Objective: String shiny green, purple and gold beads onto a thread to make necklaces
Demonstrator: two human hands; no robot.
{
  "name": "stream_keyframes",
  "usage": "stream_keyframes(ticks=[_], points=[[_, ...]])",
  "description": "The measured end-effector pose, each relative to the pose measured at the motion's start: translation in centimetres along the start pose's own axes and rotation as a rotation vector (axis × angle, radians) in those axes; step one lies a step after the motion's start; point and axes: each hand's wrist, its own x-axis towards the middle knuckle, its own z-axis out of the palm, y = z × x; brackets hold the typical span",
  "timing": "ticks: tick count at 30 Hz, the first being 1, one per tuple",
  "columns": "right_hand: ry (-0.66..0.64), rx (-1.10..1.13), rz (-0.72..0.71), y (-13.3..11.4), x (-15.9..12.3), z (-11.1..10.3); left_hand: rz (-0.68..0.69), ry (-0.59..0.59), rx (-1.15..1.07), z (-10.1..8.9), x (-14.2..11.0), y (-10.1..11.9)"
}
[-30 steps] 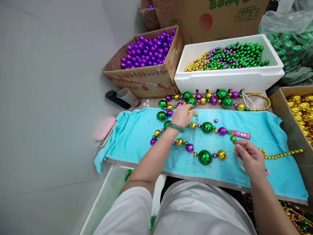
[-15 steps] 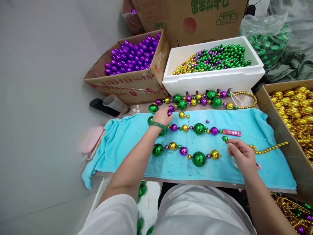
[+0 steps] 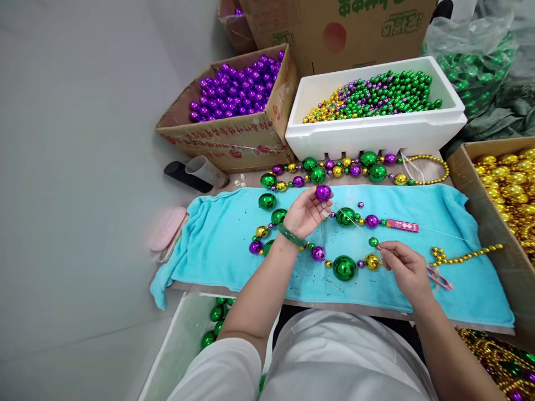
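Observation:
My left hand [image 3: 308,213], a green bangle on its wrist, holds a purple bead [image 3: 323,193] at its fingertips. My right hand [image 3: 404,267] pinches a long thin needle [image 3: 355,221], whose far end reaches the purple bead. A small green bead [image 3: 373,241] sits on the needle close to my right fingers. Under and around my hands a string of green, purple and gold beads [image 3: 345,268] curves over the turquoise towel [image 3: 225,245]. A loose large green bead [image 3: 267,201] and a small purple bead [image 3: 360,205] lie on the towel.
Behind the towel stand a cardboard box [image 3: 225,136] of purple beads and a white foam box [image 3: 376,131] of small mixed beads. A finished-looking bead strand [image 3: 317,176] lies before them. Gold beads fill a box [image 3: 468,184] at right. Pink snips [image 3: 441,277] lie nearby.
My left hand has come right and nearer, bringing the purple bead from the towel's back edge to the needle. My right hand still holds the needle with the green bead. The view has shifted slightly.

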Motion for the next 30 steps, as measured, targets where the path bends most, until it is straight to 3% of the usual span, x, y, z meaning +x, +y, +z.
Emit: stream_keyframes(ticks=[10,17,26,28,30], points=[[0.006,0.012,0.001,0.3,-0.2,-0.2,0.022,-0.001,-0.001,-0.1,0.0,-0.4],[0.019,0.033,0.028,0.5,0.0,0.0,0.146,-0.081,0.227,0.6,-0.9,-2.0],[0.003,0.102,0.051,0.5,0.5,-0.5,0.178,-0.136,0.291,1.4,-1.6,-2.9],[0.004,0.118,0.051,0.4,0.7,-0.4,0.203,-0.196,0.417,1.3,-1.7,-3.1],[0.004,0.142,0.051,0.4,0.8,-0.4,0.187,-0.333,0.642,1.1,-1.5,-3.0]])
